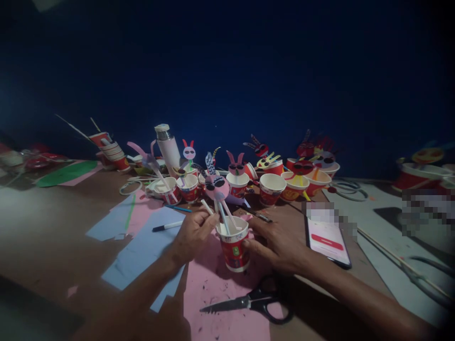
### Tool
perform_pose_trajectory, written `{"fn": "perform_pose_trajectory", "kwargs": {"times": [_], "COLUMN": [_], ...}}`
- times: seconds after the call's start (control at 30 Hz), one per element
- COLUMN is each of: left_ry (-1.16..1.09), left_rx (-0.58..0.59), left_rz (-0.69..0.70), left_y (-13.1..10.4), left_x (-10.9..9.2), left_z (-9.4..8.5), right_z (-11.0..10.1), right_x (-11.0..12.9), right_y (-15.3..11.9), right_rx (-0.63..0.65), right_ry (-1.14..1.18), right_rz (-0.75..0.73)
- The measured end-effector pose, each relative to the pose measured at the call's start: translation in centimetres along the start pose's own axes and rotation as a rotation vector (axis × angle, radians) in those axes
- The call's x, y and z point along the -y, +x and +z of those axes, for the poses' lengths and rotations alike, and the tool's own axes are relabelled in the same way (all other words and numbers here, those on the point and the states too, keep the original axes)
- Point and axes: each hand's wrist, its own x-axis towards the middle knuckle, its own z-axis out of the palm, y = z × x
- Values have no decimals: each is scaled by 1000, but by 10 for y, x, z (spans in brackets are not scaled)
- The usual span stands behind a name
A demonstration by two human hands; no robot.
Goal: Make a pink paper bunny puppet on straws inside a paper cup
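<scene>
A red and white paper cup (234, 251) stands on a pink sheet (213, 284) in front of me. My right hand (275, 241) is closed round its right side, thumb on the front. My left hand (195, 232) pinches a short white straw-like piece (207, 207) at the cup's left rim. Out of the cup rise pale sticks (223, 215), and above them is a pink paper face (216, 188) with dark glasses and patterned ears. Black-handled scissors (249, 303) lie on the pink sheet near the front, below the cup.
Behind stand several paper cups (272, 189) with paper animal faces and a white flask (168, 149). Blue paper (142, 255) and a marker (167, 226) lie left. On the right are a phone (329, 239) and thin sticks (391, 253). Stacked cups (115, 154) lean at the back left.
</scene>
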Motion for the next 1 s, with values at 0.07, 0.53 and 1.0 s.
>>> {"fn": "perform_pose_trajectory", "kwargs": {"times": [0.07,0.53,1.0], "left_ry": [-34,-277,-294], "left_rx": [-31,98,82], "left_rz": [-1,-1,-42], "left_y": [0,-1,5], "left_x": [-2,1,2], "left_z": [-1,16,21], "right_z": [0,23,19], "right_x": [-3,-9,-6], "right_y": [1,3,3], "right_rx": [-29,-110,-59], "right_ry": [60,117,50], "right_rz": [-20,96,114]}}
